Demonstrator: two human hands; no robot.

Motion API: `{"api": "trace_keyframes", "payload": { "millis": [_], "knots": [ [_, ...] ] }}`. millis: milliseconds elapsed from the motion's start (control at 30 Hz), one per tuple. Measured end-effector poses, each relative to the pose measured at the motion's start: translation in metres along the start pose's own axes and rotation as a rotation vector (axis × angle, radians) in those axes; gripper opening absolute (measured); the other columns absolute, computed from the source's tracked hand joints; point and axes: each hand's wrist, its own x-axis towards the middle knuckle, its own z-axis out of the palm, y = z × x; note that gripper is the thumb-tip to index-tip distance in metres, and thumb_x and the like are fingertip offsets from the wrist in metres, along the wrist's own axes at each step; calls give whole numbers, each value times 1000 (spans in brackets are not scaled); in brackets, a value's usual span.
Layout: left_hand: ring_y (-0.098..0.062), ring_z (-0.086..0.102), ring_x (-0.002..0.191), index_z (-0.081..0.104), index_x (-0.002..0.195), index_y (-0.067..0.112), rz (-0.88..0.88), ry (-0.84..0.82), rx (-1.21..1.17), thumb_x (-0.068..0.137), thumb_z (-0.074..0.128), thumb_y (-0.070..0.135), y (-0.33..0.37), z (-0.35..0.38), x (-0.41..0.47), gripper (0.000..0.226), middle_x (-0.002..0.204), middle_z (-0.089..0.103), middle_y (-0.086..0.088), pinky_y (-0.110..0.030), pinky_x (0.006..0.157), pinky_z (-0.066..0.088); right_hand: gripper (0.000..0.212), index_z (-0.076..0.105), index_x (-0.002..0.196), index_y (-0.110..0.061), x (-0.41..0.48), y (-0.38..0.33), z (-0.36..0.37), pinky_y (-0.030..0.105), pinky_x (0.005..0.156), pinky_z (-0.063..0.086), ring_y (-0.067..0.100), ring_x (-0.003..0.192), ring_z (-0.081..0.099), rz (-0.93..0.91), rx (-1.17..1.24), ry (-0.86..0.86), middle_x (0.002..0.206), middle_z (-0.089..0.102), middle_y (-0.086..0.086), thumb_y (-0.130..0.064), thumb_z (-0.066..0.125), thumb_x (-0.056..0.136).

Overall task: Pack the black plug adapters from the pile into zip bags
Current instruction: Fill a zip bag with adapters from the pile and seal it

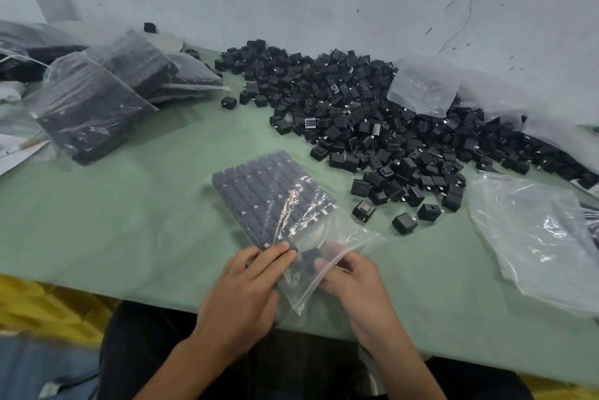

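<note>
1. The clear plastic zip bag (278, 205) is lying flat on the green-covered table (129, 221) in front of the person, its mouth pointing to 6 o'clock. That is letting both hands work at the opening without lifting it.
2. The left hand (246, 283) is pressing down through the plastic on the near end of the packed rows. Its grip is open, fingers laid fairly straight and closing round nothing. I judge it is pinning the rows so they do not slide or tip.
3. The right hand (350, 279) is working at the bag's mouth, at 3 o'clock from the left hand. Its grip is curled, and it seems to be pinching a small black cube-shaped adapter (311, 259) just inside the opening. Blur is hiding the exact hold.
4. The adapters in the bag are sitting in tight rows from the far end towards the mouth. By my judgement only the nearest row is left to finish.
5. The loose pile of black plug adapters (372, 114) is spreading out at 1 o'clock from the bag, with strays lying close beside it for short reaches.
6. Filled clear bags of black adapters (90, 108) are stacking up at 10 o'clock, well apart from the pile.
7. Empty crumpled clear bags (534, 237) are waiting at 3 o'clock.
</note>
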Motion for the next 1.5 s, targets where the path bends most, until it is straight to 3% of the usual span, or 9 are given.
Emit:
{"api": "trace_keyframes", "payload": {
  "millis": [133,333,500,667,1067,1267,1367,1433,1500],
  "knots": [
    [-24,54,118,56,141,20,5,-8,3,84,43,20,-1,1,0,59,150,49,10,-41,100,48,19,76,99,-27,17,-2,16,44,79,61,24,85,74,-70,-137,51,90,76,5,-13,70,88],
    [-24,53,117,58,140,19,-6,15,-4,84,44,21,0,1,0,58,148,51,10,-36,102,40,29,69,114,-35,21,2,18,22,76,57,6,96,72,-67,-106,-23,105,75,-15,-13,63,96],
    [-22,51,120,59,139,22,-46,23,-73,87,41,21,2,0,1,55,146,51,13,-37,103,42,26,69,119,-34,24,6,15,27,84,57,6,101,69,-100,-248,-21,110,73,-12,-24,65,96],
    [-18,50,118,63,133,24,-108,76,-146,91,41,22,7,2,6,48,141,55,15,-32,104,38,27,68,118,-42,23,5,13,17,63,54,5,83,71,-73,-243,-42,99,74,-14,-25,62,98],
    [-17,41,127,63,125,28,-239,139,-127,94,42,38,1,3,29,38,135,52,7,-26,108,23,19,71,111,-41,30,2,18,46,84,59,14,90,72,-69,-369,-4,97,75,-4,-40,59,96],
    [-18,42,128,61,127,40,-165,70,25,97,38,40,3,8,36,38,140,52,9,-34,102,24,21,70,113,-42,25,1,15,46,72,62,17,83,73,-93,-313,-111,93,76,-1,-33,57,99],
    [-19,43,128,60,128,38,-138,67,59,97,38,38,1,11,35,38,140,52,8,-35,101,26,31,70,114,-37,15,-4,1,35,70,59,12,78,70,-104,-379,-261,89,75,0,-16,57,95],
    [-19,43,128,58,130,39,-147,53,59,98,36,39,2,11,34,39,141,51,9,-35,102,26,29,75,102,-26,8,-7,-21,39,68,58,14,72,67,-73,-469,-264,87,74,4,-5,57,90],
    [-19,42,129,57,130,41,-163,51,50,100,33,41,3,11,34,38,141,50,11,-35,104,26,33,77,89,-28,2,-18,-48,27,59,54,5,68,63,-69,-515,-230,85,74,-2,-3,56,85]
  ]
}}
